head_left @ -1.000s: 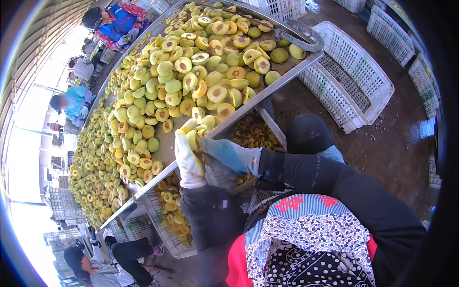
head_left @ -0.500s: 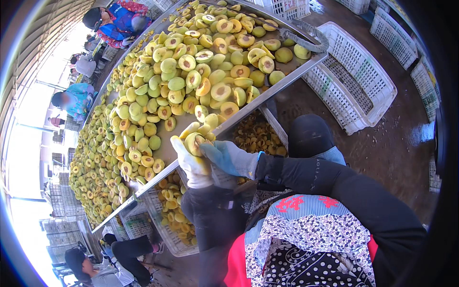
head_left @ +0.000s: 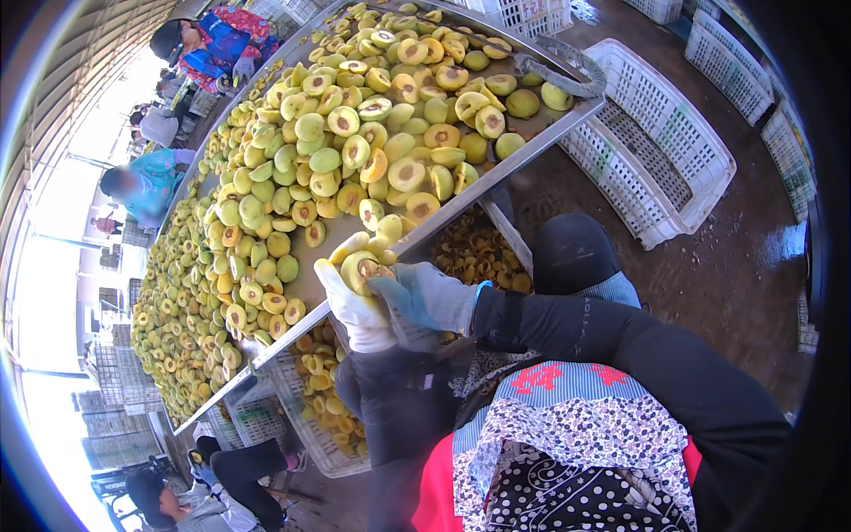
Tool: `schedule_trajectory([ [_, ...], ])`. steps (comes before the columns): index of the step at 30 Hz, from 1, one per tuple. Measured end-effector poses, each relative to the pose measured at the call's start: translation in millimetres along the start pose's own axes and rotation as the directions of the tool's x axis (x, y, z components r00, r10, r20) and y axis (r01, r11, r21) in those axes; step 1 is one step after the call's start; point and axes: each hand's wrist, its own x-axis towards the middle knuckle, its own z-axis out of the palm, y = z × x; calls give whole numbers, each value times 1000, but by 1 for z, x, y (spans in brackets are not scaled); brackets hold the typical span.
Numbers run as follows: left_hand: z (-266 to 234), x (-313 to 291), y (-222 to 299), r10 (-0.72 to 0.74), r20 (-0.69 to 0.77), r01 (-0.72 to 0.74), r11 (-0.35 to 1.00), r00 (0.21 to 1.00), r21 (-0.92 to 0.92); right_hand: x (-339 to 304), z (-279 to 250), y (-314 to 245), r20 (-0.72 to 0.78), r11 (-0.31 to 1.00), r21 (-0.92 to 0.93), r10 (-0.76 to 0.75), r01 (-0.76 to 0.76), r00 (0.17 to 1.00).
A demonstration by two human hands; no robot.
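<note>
While the heaped bench [head_left: 523, 152] stretches away ahead, we see both gloved hands meeting at its near edge: left hand [head_left: 355, 306] cupping a halved fruit [head_left: 362, 266], cut face up, right hand [head_left: 424, 300] closed against it.

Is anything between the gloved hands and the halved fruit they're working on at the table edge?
Nothing visible. The left hand in its white glove cups the halved yellow-green fruit directly, and the right hand in its blue-grey glove presses against it from the other side, just off the rim of the long metal sorting table.
</note>
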Motion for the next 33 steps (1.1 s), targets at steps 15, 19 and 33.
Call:
schedule_trajectory([
  [15, -2, 6, 10, -180, -112, 175, 983, 977, -46, 4, 13, 24, 157, 984, 176, -62, 34, 986],
  [19, 3, 8, 12, -219, -100, 228, 970, 971, 89, 8, 13, 33, 245, 979, -24, -192, 204, 950],
  [33, -7, 17, 3, -202, 216, 184, 978, 955, 103, -2, -16, 19, 222, 998, 49, -55, 45, 974],
])
